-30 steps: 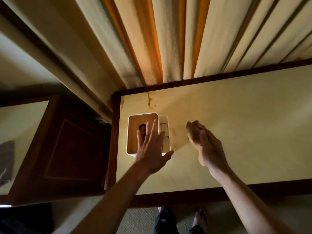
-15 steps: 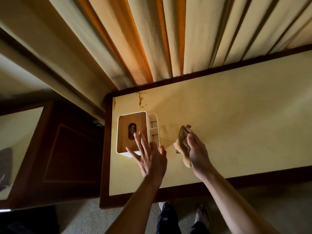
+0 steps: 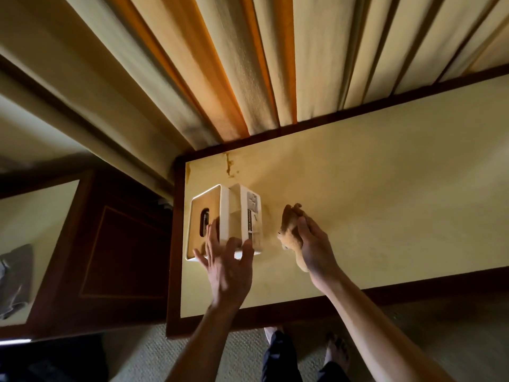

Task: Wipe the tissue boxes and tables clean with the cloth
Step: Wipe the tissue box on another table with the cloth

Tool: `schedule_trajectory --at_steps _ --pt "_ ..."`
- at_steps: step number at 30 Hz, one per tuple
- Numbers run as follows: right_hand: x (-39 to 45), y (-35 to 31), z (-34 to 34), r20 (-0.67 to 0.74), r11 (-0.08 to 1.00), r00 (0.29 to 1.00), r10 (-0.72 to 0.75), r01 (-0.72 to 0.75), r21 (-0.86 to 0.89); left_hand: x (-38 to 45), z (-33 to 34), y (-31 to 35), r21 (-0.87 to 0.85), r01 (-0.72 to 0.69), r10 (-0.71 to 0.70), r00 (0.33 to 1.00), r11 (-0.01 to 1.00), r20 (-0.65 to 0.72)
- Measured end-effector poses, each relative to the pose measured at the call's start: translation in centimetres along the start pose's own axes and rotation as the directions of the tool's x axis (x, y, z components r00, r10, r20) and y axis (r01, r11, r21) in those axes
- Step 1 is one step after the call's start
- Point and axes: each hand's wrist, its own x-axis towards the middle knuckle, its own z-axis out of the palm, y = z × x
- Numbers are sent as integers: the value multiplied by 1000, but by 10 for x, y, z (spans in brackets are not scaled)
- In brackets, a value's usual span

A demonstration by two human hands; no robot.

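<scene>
Far left, a second table (image 3: 41, 230) carries a grey bundle (image 3: 15, 279) at the frame edge, with a dark wood cabinet (image 3: 118, 249) beside it. Next comes the main table (image 3: 385, 188), pale-topped with a dark border, set against striped curtains (image 3: 248, 64). Near its left end stands the tissue box (image 3: 217, 216), white with a wooden top and an oval slot. On the box's near corner rests the left hand (image 3: 228, 268), fingers spread and fairly straight, thumb against the white side. Just right of the box, not touching it, the right hand (image 3: 314, 249) grips the tan cloth (image 3: 289, 232), bunched against the tabletop. A brown stain (image 3: 229, 165) marks the table's far left corner.
</scene>
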Motion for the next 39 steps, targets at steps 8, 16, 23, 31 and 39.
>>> schedule_trajectory --at_steps 8,16,23,31,39 --pt "4 4 13 19 998 1000 10 -11 59 -9 -47 10 -377 273 -263 961 885 80" --pt "5 16 17 71 996 997 16 -23 92 -15 -53 0 -641 449 -399 887 623 233" --pt "5 22 16 75 995 995 72 -77 63 -12 -58 -17 -669 511 -387 856 540 342" --pt "0 37 25 203 951 955 218 -254 175 30 -57 -19 -215 216 -171 963 953 207" --pt "9 54 66 242 880 925 294 -360 309 93 -27 -5 216 -326 192 859 920 475"
